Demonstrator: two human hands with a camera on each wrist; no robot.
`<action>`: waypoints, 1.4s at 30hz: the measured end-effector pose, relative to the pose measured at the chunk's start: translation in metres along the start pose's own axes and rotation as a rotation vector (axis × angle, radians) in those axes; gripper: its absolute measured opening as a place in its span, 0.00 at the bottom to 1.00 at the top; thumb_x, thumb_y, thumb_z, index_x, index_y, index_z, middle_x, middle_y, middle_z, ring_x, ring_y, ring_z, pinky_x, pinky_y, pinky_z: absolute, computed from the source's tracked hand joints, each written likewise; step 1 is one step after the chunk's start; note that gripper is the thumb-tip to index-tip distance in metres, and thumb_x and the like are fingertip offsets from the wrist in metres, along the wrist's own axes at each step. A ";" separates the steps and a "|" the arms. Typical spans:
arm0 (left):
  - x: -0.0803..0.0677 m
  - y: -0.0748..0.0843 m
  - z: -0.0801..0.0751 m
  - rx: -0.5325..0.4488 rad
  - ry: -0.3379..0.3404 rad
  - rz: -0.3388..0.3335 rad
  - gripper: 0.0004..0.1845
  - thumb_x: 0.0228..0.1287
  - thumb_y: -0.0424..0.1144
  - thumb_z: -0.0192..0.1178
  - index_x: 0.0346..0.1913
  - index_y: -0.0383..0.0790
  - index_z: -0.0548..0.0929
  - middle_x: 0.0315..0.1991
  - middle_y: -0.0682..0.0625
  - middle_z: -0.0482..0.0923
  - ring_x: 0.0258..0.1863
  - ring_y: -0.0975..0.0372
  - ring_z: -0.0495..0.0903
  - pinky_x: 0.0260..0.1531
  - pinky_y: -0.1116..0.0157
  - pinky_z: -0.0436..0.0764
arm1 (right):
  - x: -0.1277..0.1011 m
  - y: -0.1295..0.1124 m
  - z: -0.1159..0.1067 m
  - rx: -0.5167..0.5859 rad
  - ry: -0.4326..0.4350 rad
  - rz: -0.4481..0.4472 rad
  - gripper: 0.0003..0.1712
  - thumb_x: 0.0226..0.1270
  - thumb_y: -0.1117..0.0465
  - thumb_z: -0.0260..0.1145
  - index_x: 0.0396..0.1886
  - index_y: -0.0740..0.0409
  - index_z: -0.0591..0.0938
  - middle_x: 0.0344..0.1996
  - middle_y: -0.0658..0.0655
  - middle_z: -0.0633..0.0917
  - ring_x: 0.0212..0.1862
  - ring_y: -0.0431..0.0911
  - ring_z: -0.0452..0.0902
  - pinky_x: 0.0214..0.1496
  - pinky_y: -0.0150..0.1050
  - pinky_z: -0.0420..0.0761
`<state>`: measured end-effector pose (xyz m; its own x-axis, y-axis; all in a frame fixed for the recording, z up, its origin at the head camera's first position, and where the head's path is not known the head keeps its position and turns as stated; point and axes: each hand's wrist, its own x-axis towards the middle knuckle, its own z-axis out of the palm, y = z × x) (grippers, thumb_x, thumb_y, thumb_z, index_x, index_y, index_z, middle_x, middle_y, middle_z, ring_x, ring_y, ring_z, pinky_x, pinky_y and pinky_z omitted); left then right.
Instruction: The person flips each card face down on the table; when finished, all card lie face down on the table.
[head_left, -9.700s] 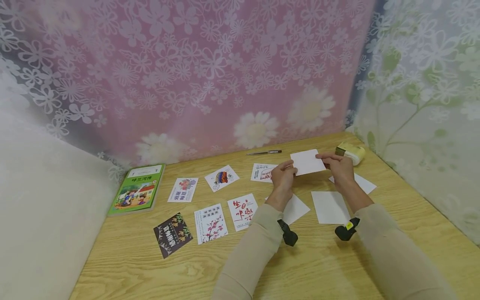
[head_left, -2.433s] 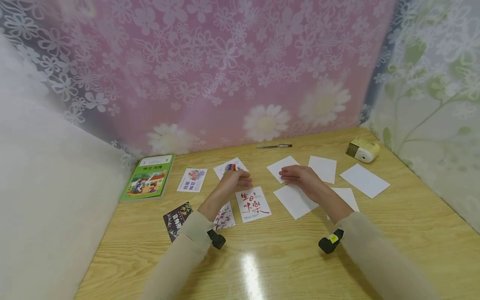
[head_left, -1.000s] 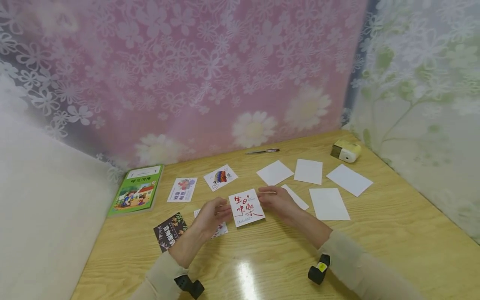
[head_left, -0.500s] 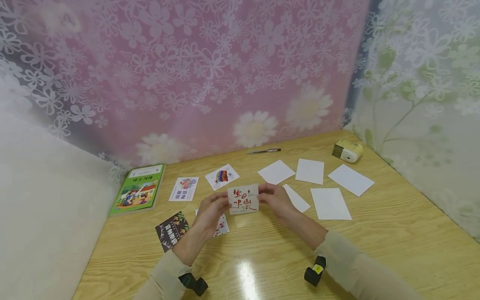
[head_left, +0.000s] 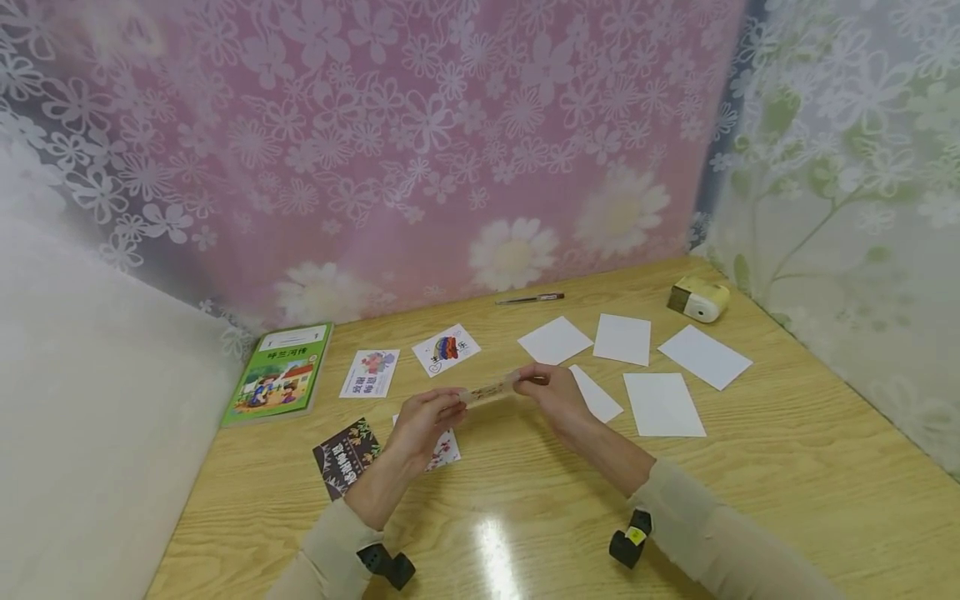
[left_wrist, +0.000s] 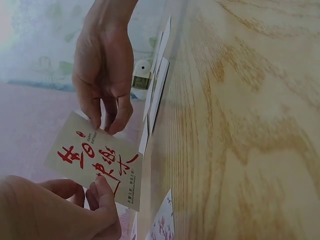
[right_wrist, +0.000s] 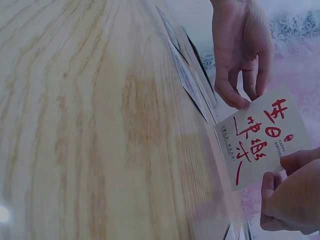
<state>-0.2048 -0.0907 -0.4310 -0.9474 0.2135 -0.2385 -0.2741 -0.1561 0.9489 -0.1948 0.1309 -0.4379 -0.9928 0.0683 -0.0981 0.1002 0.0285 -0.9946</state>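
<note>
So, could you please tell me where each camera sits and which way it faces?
Head: on the head, facing forward and down over the table; left hand, right hand and sleeves show.
Left wrist: on that wrist, facing the card; both hands show.
Right wrist: on that wrist, facing the card too; both hands show.
Shared: both wrist views see the red-lettered card.

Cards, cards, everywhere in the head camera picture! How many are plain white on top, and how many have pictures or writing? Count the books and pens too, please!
Plain cards: 5
Printed cards: 5, counting the one held up
Book: 1
Pen: 1
Total: 12
</note>
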 end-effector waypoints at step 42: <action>0.014 0.002 -0.001 0.128 -0.113 -0.117 0.29 0.77 0.40 0.53 0.72 0.21 0.68 0.69 0.24 0.68 0.69 0.38 0.71 0.72 0.50 0.72 | -0.008 0.003 -0.025 -0.031 -0.160 0.097 0.22 0.81 0.63 0.52 0.61 0.76 0.80 0.62 0.69 0.81 0.64 0.61 0.76 0.68 0.50 0.80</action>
<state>-0.2187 -0.0887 -0.4329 -0.8836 0.3313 -0.3308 -0.3512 -0.0019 0.9363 -0.1850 0.1556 -0.4397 -0.9759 -0.0868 -0.2002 0.1954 0.0607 -0.9788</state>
